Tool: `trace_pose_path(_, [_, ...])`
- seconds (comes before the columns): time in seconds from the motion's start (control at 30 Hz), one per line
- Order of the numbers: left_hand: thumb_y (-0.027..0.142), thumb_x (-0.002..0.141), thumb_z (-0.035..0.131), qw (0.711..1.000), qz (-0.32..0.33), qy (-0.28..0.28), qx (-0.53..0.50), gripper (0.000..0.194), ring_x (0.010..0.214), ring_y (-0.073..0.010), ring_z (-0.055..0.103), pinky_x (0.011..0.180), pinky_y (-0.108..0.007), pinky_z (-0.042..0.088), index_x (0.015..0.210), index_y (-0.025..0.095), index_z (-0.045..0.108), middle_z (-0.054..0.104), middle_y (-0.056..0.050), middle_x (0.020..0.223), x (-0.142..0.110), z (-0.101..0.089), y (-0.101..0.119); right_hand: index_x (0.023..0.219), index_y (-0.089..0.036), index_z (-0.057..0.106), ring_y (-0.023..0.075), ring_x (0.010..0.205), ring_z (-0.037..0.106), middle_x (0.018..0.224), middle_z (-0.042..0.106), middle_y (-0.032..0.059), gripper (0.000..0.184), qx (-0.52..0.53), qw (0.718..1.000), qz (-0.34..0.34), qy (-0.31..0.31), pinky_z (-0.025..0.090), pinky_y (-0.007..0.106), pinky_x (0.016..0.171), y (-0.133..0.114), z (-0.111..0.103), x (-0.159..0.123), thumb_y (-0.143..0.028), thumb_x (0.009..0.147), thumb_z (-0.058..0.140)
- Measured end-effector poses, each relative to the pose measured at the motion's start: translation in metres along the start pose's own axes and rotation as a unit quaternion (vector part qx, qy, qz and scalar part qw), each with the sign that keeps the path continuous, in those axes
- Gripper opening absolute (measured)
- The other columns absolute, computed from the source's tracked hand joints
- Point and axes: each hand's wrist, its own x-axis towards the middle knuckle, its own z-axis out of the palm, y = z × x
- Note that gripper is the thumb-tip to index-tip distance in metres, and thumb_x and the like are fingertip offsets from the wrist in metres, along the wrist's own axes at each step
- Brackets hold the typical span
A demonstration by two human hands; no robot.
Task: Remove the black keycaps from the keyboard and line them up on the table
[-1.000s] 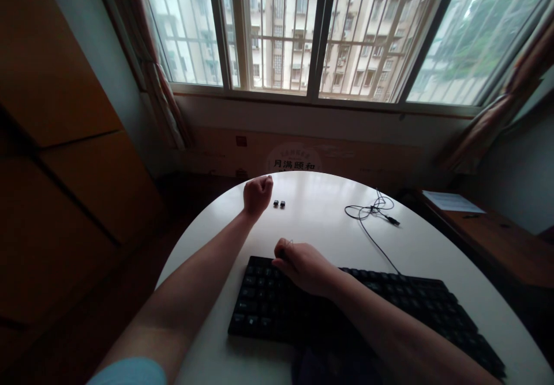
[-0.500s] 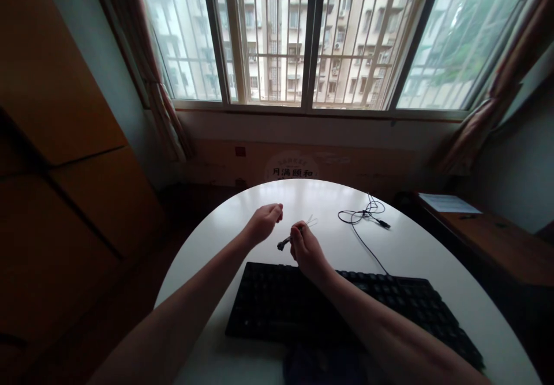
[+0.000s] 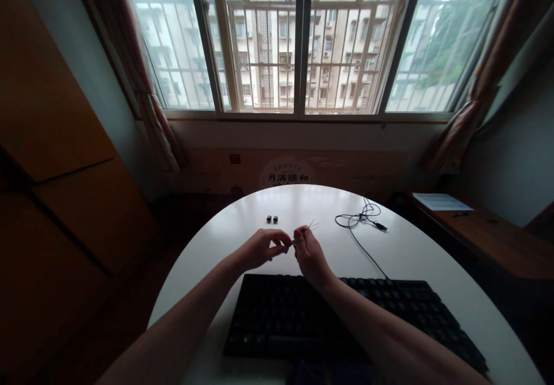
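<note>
My right hand [image 3: 310, 256] is closed round a keycap puller, just above the back edge of the black keyboard [image 3: 277, 310]. The puller's thin wire loops [image 3: 314, 225] stick out past the far side of the fist, and its dark other end points left. There my left hand [image 3: 262, 248] pinches a small dark piece [image 3: 286, 248] with thumb and fingertips; whether it is a keycap or a switch I cannot tell. Beyond the left hand, two small black keyboard pieces [image 3: 272, 219] lie side by side on the white round table [image 3: 208, 258].
A black cable [image 3: 367, 252] runs from the keyboard to a loose coil with a USB plug [image 3: 381, 227] at the right. Past the table stand a wooden desk [image 3: 489, 235] with a paper sheet [image 3: 441, 202], a wooden cabinet [image 3: 78, 217] and a barred window [image 3: 298, 44].
My left hand has come down and towards me, from over the spot where the two small pieces lie to the puller's dark end. My right hand keeps hold of the puller.
</note>
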Motion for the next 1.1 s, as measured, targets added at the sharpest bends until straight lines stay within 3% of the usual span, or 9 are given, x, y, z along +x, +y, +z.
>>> trace_pose_path(0.43, [0.021, 0.074, 0.071, 0.999, 0.012, -0.024, 0.037, 0.015, 0.072, -0.0161, 0.065, 0.066, -0.025, 0.051, 0.088, 0.015, 0.074, 0.074, -0.005, 0.08, -0.002, -0.01, -0.008, 0.089, -0.019, 0.048, 0.016, 0.062, 0.051, 0.069, 0.054, 0.0001, 0.03, -0.079, 0.996, -0.011, -0.028, 0.037, 0.027, 0.061, -0.008, -0.001, -0.002, -0.044, 0.098, 0.034])
trace_pose_path(0.7, [0.03, 0.072, 0.074, 0.991, -0.053, -0.07, -0.099, 0.024, 0.065, -0.0138, 0.06, 0.056, -0.025, 0.053, 0.089, 0.013, 0.069, 0.07, -0.005, 0.081, -0.001, -0.018, -0.021, 0.091, -0.019, 0.049, 0.0152, 0.058, 0.05, 0.065, 0.055, 0.0, 0.028, -0.099, 0.994, -0.004, -0.036, 0.035, 0.026, 0.057, -0.014, -0.001, -0.003, -0.042, 0.098, 0.036])
trace_pose_path(0.87, [0.03, 0.068, 0.077, 0.984, -0.086, -0.045, -0.153, 0.032, 0.071, -0.0156, 0.061, 0.055, -0.024, 0.051, 0.092, 0.014, 0.064, 0.069, -0.005, 0.08, 0.0, -0.022, -0.027, 0.094, -0.018, 0.049, 0.0154, 0.058, 0.051, 0.066, 0.054, 0.0002, 0.028, -0.083, 0.996, -0.001, -0.034, 0.036, 0.026, 0.057, -0.015, 0.0, -0.002, -0.042, 0.098, 0.035])
trace_pose_path(1.1, [0.031, 0.069, 0.075, 0.986, -0.092, -0.024, -0.138, 0.027, 0.065, -0.0135, 0.054, 0.055, -0.023, 0.045, 0.089, 0.014, 0.068, 0.065, -0.003, 0.074, -0.002, -0.025, -0.021, 0.092, -0.019, 0.049, 0.0153, 0.059, 0.051, 0.066, 0.053, -0.0003, 0.028, -0.059, 0.998, -0.009, -0.02, 0.036, 0.025, 0.058, -0.016, 0.003, -0.003, -0.042, 0.098, 0.035])
